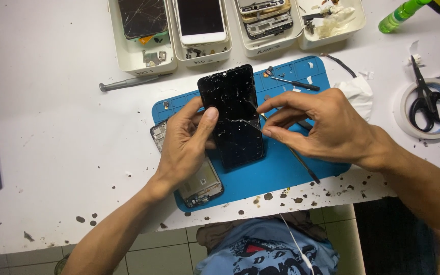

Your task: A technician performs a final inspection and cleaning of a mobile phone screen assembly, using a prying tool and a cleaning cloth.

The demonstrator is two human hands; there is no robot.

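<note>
The left hand [187, 140] gripped a cracked black phone screen [231, 114] above the blue mat [281, 168]. The right hand [322, 125] pinched a thin tool [253, 124] against the screen's right edge.

Bright, even overhead light; soft shadows; sharp focus throughout.

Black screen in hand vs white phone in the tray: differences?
The black screen is shattered and held up in the left hand; the white phone looks uncracked and lies in a white tray. The screen's border is black, the phone's white. Both have dark, unlit glass.
</note>
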